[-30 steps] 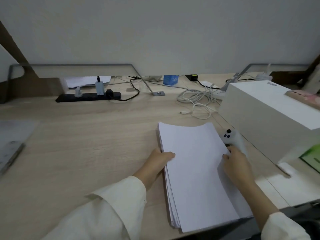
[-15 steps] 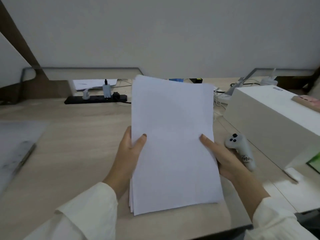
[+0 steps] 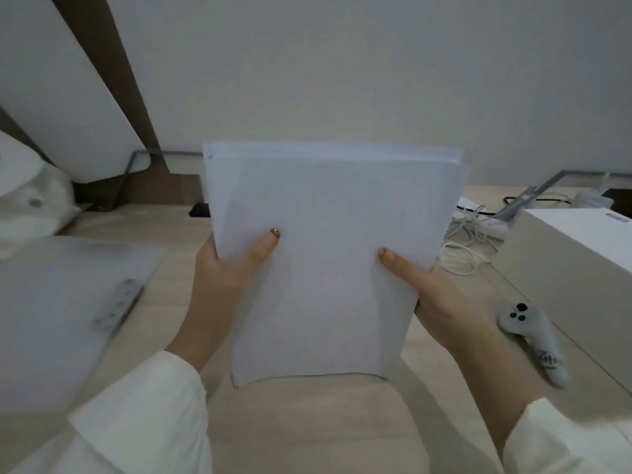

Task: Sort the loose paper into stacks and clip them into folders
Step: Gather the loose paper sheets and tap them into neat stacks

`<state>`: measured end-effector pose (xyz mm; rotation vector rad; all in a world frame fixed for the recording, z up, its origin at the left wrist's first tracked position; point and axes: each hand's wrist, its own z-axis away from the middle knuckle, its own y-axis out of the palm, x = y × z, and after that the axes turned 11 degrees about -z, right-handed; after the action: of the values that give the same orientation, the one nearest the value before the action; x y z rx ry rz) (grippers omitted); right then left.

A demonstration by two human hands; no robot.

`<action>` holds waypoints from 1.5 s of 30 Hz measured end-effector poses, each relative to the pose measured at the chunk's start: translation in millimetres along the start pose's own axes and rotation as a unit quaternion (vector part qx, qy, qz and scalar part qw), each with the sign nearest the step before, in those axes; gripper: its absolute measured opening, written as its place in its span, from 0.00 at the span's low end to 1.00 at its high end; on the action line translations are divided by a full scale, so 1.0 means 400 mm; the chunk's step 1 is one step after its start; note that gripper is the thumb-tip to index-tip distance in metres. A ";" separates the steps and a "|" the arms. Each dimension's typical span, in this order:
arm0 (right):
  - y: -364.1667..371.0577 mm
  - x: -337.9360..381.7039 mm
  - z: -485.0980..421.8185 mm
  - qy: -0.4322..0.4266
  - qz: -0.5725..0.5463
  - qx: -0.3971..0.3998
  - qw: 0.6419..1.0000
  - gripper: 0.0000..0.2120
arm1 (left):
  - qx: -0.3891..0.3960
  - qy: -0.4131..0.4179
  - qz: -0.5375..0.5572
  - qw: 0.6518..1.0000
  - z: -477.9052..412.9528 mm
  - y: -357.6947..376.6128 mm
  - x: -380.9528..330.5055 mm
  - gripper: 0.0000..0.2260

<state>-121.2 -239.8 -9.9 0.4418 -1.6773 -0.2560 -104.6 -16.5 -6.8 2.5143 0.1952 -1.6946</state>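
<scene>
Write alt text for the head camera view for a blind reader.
The left hand and right hand grip the sides of a stack of white paper, upright over a desk. A translucent folder lies at left, a white controller and box at right.

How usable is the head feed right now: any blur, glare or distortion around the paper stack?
Head view: dim, flat light, no glare; the paper stack is fairly sharp between the left hand and right hand; the folder at left is smeared by blur; wide-angle distortion slants the wall panels at upper left.
</scene>
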 end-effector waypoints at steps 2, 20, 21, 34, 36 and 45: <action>0.000 0.015 -0.002 -0.012 0.005 0.003 1.000 0.15 | -0.003 0.015 0.015 1.000 -0.011 -0.001 -0.018 0.15; -0.007 -0.023 0.041 0.111 0.052 0.002 0.992 0.36 | -0.074 0.046 -0.080 0.993 -0.104 0.011 -0.164 0.04; -0.008 -0.025 0.041 0.106 0.053 -0.001 0.993 0.37 | -0.065 0.057 -0.082 0.993 -0.102 0.011 -0.170 0.04; 0.136 0.142 0.007 -0.126 0.112 -0.207 0.964 0.19 | -0.085 0.079 -0.092 0.989 -0.070 0.026 -0.169 0.07; 0.144 0.149 0.002 -0.132 0.096 -0.229 0.959 0.19 | -0.081 0.081 -0.079 0.990 -0.076 0.027 -0.180 0.10; 0.137 0.156 -0.020 -0.115 0.094 -0.213 0.966 0.21 | -0.062 0.103 -0.050 0.992 -0.079 0.019 -0.164 0.10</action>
<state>-127.8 -216.6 70.1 -0.0737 -1.8147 -0.5300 -98.7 -22.2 65.7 2.6216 0.4363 -1.4047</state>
